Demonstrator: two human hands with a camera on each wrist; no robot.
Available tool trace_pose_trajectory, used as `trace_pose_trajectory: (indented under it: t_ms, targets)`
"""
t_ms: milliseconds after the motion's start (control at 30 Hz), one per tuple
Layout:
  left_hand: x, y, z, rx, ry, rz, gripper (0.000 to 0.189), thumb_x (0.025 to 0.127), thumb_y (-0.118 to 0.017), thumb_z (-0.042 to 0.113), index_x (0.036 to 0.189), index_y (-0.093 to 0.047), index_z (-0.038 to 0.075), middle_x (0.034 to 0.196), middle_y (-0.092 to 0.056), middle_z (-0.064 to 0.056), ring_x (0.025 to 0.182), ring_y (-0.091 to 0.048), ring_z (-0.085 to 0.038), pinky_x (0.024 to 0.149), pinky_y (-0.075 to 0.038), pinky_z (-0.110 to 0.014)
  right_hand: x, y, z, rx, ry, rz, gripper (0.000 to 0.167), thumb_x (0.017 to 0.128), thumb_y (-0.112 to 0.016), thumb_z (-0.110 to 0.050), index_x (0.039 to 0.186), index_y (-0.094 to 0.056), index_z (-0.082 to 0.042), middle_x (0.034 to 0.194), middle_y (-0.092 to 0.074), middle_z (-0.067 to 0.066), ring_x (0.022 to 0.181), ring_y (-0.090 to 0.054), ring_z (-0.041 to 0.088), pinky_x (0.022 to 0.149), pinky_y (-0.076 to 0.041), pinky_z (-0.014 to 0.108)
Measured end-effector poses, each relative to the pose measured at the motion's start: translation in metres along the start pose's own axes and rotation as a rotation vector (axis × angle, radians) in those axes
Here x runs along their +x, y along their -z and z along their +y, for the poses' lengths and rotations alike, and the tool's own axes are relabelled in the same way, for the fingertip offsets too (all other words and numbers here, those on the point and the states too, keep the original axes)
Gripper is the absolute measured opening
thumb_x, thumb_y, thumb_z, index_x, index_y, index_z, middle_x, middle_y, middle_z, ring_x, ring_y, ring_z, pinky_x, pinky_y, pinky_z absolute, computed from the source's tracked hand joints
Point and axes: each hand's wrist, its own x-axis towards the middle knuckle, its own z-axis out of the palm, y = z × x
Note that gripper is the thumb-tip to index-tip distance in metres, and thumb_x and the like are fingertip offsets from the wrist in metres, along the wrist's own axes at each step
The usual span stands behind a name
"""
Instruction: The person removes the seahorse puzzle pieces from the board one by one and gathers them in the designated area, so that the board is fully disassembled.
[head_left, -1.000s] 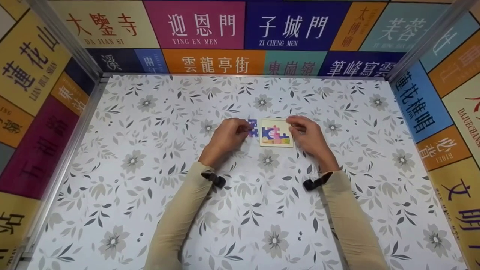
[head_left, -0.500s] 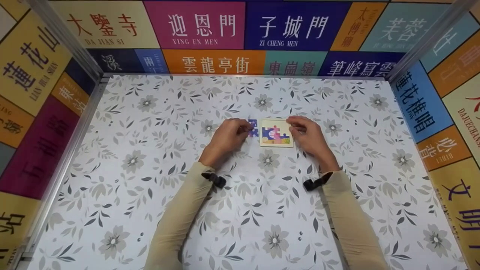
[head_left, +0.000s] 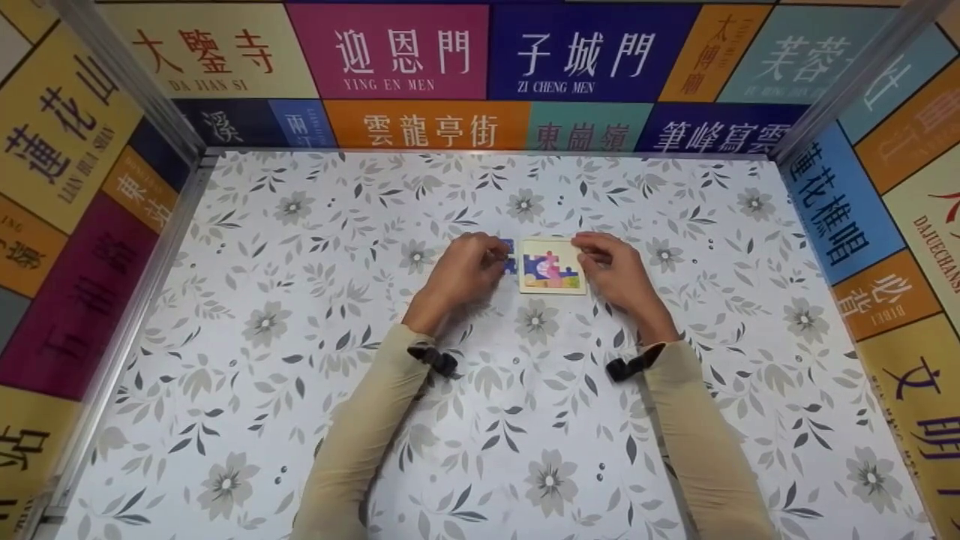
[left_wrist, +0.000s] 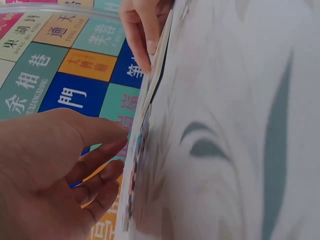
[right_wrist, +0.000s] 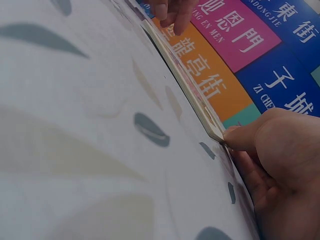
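A small cream puzzle tray (head_left: 553, 286) lies flat on the table, partly filled with joined jigsaw pieces (head_left: 553, 268) in blue, pink and yellow. Loose purple-blue puzzle pieces (head_left: 510, 266) lie just left of the tray, partly covered by my left hand (head_left: 469, 274). Its thumb and loosely bent fingers hover over or touch those pieces; no piece shows between them in the left wrist view. At the tray's right side, my right hand (head_left: 619, 271) holds the edge. In the right wrist view its thumb (right_wrist: 240, 137) presses the corner of the tray (right_wrist: 197, 102).
The table (head_left: 360, 450) has a white cover printed with grey flowers and leaves. Colourful panels (head_left: 405, 52) with large characters stand behind and on both sides. A black strap (head_left: 435, 361) circles each wrist over beige sleeves.
My left hand has shifted slightly right, covering more of the loose puzzle pieces. The right hand and tray stay where they were.
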Motion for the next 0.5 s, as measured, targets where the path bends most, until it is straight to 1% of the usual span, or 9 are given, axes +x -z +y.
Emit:
trace_pose_trajectory:
  t_ms: [67, 167, 267, 333, 400, 500]
  targets:
    - [0.002, -0.004, 0.005, 0.005, -0.033, -0.002, 0.028, 0.098, -0.071, 0.007, 0.125, -0.080, 0.006, 0.114, -0.077, -0.012, 0.105, -0.071, -0.026, 0.096, -0.058, -0.041, 0.000, 0.000, 0.000, -0.001, -0.005, 0.001, 0.034, 0.107, -0.065, -0.008, 0.140, -0.072, -0.006, 0.155, -0.061, 0.013, 0.133, -0.065, 0.030, 0.114, -0.052, 0.038]
    - [0.006, -0.012, 0.012, 0.001, -0.081, -0.017, 0.030, 0.097, -0.071, 0.006, 0.125, -0.080, 0.006, 0.117, -0.077, -0.013, 0.107, -0.071, -0.027, 0.097, -0.058, -0.041, 0.000, 0.000, 0.000, -0.005, -0.003, -0.001, 0.034, 0.107, -0.065, -0.008, 0.141, -0.071, -0.006, 0.155, -0.061, 0.014, 0.133, -0.065, 0.030, 0.115, -0.052, 0.041]
    - [0.010, -0.020, 0.018, -0.014, -0.110, -0.037, 0.031, 0.096, -0.071, 0.004, 0.126, -0.079, 0.005, 0.118, -0.077, -0.013, 0.107, -0.071, -0.027, 0.098, -0.057, -0.040, 0.000, 0.000, 0.000, -0.008, 0.000, -0.003, 0.034, 0.108, -0.065, -0.008, 0.141, -0.071, -0.006, 0.154, -0.061, 0.014, 0.133, -0.065, 0.030, 0.116, -0.052, 0.043]
    - [0.013, -0.024, 0.021, -0.032, -0.115, -0.044, 0.032, 0.095, -0.072, 0.003, 0.126, -0.079, 0.004, 0.118, -0.076, -0.014, 0.107, -0.070, -0.027, 0.097, -0.057, -0.040, 0.000, 0.000, 0.000, -0.006, 0.003, -0.003, 0.034, 0.107, -0.065, -0.008, 0.141, -0.071, -0.006, 0.154, -0.062, 0.013, 0.133, -0.065, 0.030, 0.115, -0.052, 0.043]
    - [0.016, -0.028, 0.024, -0.048, -0.120, -0.046, 0.031, 0.095, -0.072, 0.001, 0.126, -0.078, 0.002, 0.117, -0.076, -0.015, 0.107, -0.069, -0.028, 0.097, -0.056, -0.041, 0.001, 0.000, 0.000, -0.001, 0.008, -0.005, 0.034, 0.107, -0.065, -0.008, 0.141, -0.071, -0.006, 0.154, -0.062, 0.013, 0.132, -0.065, 0.030, 0.115, -0.052, 0.041]
    - [0.021, -0.033, 0.026, -0.054, -0.129, -0.039, 0.030, 0.096, -0.072, 0.001, 0.125, -0.078, 0.001, 0.118, -0.076, -0.016, 0.108, -0.069, -0.029, 0.098, -0.056, -0.042, 0.001, 0.000, 0.001, 0.009, 0.013, -0.004, 0.033, 0.107, -0.065, -0.008, 0.139, -0.072, -0.005, 0.153, -0.063, 0.013, 0.131, -0.066, 0.030, 0.112, -0.053, 0.030]
